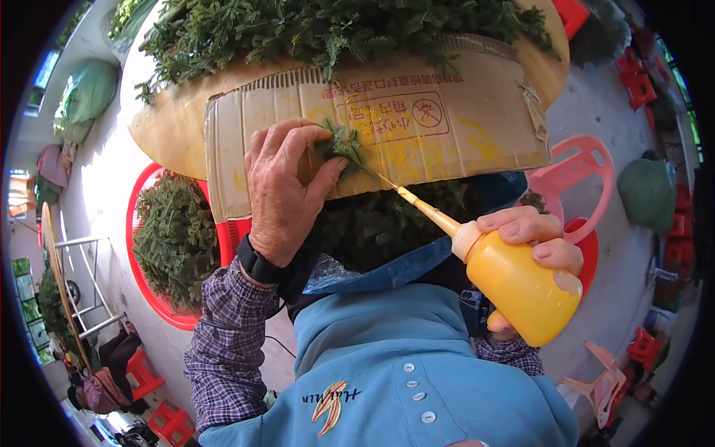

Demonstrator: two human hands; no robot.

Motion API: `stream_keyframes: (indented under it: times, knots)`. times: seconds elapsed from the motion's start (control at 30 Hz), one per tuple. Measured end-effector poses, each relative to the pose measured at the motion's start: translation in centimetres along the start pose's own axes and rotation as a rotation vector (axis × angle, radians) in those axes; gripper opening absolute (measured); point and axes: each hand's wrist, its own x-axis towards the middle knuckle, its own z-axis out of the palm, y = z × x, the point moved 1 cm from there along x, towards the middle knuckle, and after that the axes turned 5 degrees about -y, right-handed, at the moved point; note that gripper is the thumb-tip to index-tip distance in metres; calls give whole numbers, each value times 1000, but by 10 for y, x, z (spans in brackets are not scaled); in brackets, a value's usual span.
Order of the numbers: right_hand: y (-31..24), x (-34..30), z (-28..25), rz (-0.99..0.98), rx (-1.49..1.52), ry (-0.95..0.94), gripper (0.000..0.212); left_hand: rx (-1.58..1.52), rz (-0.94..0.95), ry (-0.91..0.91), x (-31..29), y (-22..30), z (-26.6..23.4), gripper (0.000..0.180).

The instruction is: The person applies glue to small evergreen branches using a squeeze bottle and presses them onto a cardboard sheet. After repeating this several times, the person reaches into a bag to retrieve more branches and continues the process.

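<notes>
My left hand (289, 182) pinches a small green fir-like sprig (344, 145) between thumb and fingers, over a flattened cardboard sheet (491, 119) smeared with yellow. In my right hand (532, 238) is a yellow squeeze bottle (518, 279), tilted so its long tapered nozzle points up and to the left. The nozzle's thin tip meets or nearly meets the sprig's stem end; I cannot tell which. Under the sheet's near edge, a blue plastic bag (402, 270) holds dark green sprigs (365, 231).
Green sprigs (320, 37) are heaped on the round wooden table (167, 138) beyond the cardboard. A red basket (145, 294) full of greenery stands at left. On the right are a pink plastic chair (602, 175), red stools (637, 78) and a green bundle (646, 195). A metal frame (93, 287) stands far left.
</notes>
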Motion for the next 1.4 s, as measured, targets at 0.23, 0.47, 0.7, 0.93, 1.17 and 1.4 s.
stream_keyframes:
  times: [0.23,0.47,0.7,0.93,1.17,1.4]
  knots:
    - [-1,-12,-34,-63,-45,116,76,-188,48,-77,-21,25,-30,30]
    - [10,-12,-37,-133,-58,246,79,-262,87,-363,-14,36,-43,33]
    - [19,-3,-35,-83,-45,229,80,25,-5,-117,87,-10,-32,26]
    - [24,-1,-38,-28,1,214,80,78,7,-157,104,-27,-12,17]
    - [20,-8,-45,-30,-10,225,74,-93,-56,-61,77,-25,-47,7]
    - [16,-7,-40,-26,-48,226,77,-33,71,-56,30,-23,-65,10]
